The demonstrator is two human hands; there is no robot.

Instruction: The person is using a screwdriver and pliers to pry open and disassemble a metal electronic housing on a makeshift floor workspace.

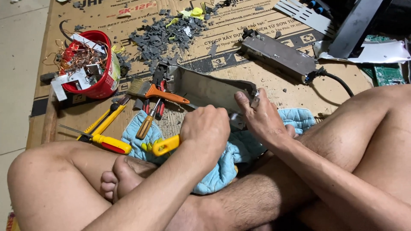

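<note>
I sit cross-legged on cardboard. My left hand is closed around a tool with a yellow handle; its tip is hidden behind the fingers, at the near edge of a bent grey metal casing. My right hand grips the casing's right end, thumb on top. The casing rests over a light blue padded cloth lying across my legs.
To the left lie an orange-handled paintbrush, a screwdriver, red-handled pliers and yellow hand tools. A red bowl holds copper wire and metal scraps. Grey debris, a second metal box with cable and a green circuit board lie beyond.
</note>
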